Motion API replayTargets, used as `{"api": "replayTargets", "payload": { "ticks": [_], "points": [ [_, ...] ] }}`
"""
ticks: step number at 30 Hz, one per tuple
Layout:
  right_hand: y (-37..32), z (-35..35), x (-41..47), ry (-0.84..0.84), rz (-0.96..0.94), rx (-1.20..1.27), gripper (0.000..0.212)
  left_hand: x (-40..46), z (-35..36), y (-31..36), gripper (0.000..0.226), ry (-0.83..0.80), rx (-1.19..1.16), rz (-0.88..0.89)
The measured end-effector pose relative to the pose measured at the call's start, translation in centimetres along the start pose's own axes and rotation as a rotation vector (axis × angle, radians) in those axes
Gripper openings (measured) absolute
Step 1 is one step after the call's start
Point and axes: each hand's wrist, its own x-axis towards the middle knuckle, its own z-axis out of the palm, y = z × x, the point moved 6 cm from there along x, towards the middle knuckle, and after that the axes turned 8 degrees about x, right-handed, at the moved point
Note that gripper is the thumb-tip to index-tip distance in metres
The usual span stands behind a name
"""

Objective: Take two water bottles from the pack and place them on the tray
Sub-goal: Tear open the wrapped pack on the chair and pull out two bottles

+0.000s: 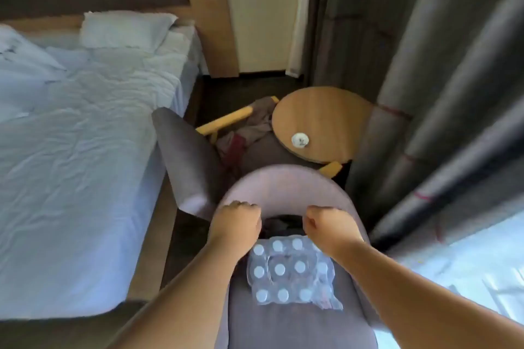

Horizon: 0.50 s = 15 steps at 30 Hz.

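Shrink-wrapped pack (289, 272) of white-capped bottles (no legible label) on chair seat (283, 326), both hands (236, 222) (330, 225) fisted, empty.

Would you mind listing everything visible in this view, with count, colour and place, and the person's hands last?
pack of water bottles: one, clear wrap, white caps, on the near chair's seat
near chair: one, mauve-grey, bottom centre
second chair: one, grey with yellow wooden arms, beyond the near one
round table: one, light wood, right of centre
small round object: one, white, on the table; too blurred to identify
bed: one, white linen, left
pillow: one, white, head of bed
curtains: grey, right
left hand: fisted, at the pack's far edge
right hand: fisted, at the pack's far edge
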Motion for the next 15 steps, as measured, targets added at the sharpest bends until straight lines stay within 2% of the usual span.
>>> {"api": "replayTargets", "payload": {
  "ticks": [3, 6, 9, 11, 12, 13, 15],
  "points": [
    [3.4, 7.5, -1.3, -0.127, -0.038, -0.04, 0.027, -1.1, 7.5, 2.6, 0.013, -0.152, -0.052, 0.013],
    [6.1, 13.6, -3.0, -0.238, -0.003, -0.042, 0.023, -3.1, 13.8, 4.6, 0.017, -0.267, -0.057, 0.021],
    [7.3, 17.6, -3.6, -0.193, -0.008, -0.017, 0.027, -3.8, 17.8, 6.2, 0.023, -0.222, -0.065, 0.033],
    [8.6, 19.3, -4.4, -0.088, 0.028, 0.061, 0.019, -3.8, 19.6, 6.7, 0.019, -0.198, -0.09, 0.009],
    [9.2, 19.7, -4.7, -0.039, 0.097, 0.092, 0.021, -3.7, 20.3, 6.9, 0.015, -0.157, -0.096, 0.005],
    [10.2, 20.3, -5.0, -0.022, 0.199, 0.126, 0.037, -3.4, 20.8, 7.1, 0.016, -0.12, -0.11, 0.006],
    [11.8, 20.6, -5.6, -0.032, 0.451, 0.253, 0.061, -2.8, 21.2, 6.8, 0.03, -0.108, -0.133, -0.01]
  ]
}}
